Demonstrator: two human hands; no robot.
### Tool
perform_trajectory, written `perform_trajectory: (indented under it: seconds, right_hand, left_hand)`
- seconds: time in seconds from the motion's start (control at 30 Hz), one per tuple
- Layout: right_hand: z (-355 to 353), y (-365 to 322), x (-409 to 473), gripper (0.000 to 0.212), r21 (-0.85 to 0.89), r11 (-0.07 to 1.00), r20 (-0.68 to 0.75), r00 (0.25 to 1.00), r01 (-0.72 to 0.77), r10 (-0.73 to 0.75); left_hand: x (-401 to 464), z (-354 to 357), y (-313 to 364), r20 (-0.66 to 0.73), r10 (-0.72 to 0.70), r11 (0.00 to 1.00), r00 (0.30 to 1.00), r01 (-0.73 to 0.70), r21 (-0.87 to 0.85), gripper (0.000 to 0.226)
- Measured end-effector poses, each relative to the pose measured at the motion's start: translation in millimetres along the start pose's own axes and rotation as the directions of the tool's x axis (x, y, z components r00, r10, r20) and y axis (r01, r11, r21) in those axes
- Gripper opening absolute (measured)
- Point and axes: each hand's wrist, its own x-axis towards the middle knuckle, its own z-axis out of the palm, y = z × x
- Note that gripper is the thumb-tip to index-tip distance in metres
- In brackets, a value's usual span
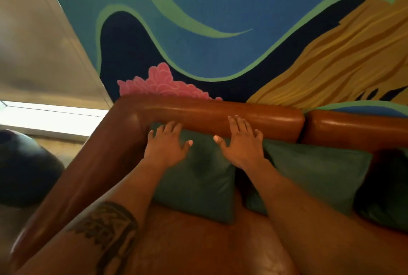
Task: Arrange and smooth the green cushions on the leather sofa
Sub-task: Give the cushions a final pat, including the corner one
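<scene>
Three green cushions lean against the backrest of the brown leather sofa (220, 113). The leftmost cushion (198, 177) stands in the sofa's left corner. My left hand (165, 144) lies flat on its upper left part with fingers spread. My right hand (240, 142) rests flat on its upper right edge, fingertips touching the backrest. A second cushion (313, 173) stands to the right, partly behind my right forearm. The third cushion (386, 190), darker in shadow, is cut off at the right edge.
The sofa's left armrest (88, 171) runs down the left side. A dark rounded object (24, 168) sits on the floor beyond it. A painted mural wall (220, 31) rises behind the sofa. A bright window sill (50, 117) is at the left.
</scene>
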Motion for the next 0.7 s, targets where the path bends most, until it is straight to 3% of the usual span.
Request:
perform_trajectory:
  seconds: [0.23,0.4,0.53,0.7]
  right_hand:
    - [56.4,-40.7,0.6,0.091,0.017,0.989,0.092,0.985,-0.149,0.147]
    - [120.2,-19.2,-12.8,0.118,0.145,0.905,0.184,0.910,-0.400,0.372]
    - [170.0,0.1,-14.0,0.147,0.370,0.799,0.189,0.881,-0.473,0.434]
    - [215.1,1.1,-4.1,0.163,0.571,0.701,0.019,0.860,-0.428,0.510]
  left_hand:
    - [10.7,24.9,-83.3,0.081,-0.008,1.000,0.997,0.010,-0.021,0.079]
    - [23.3,81.6,-110.6,0.154,-0.103,0.982,0.983,0.125,-0.144,0.087]
    - [36.3,137.7,-131.0,0.245,-0.186,0.914,0.952,0.259,-0.312,0.114]
    - [49.1,194.7,-140.9,0.248,-0.254,0.780,0.935,0.350,-0.518,0.154]
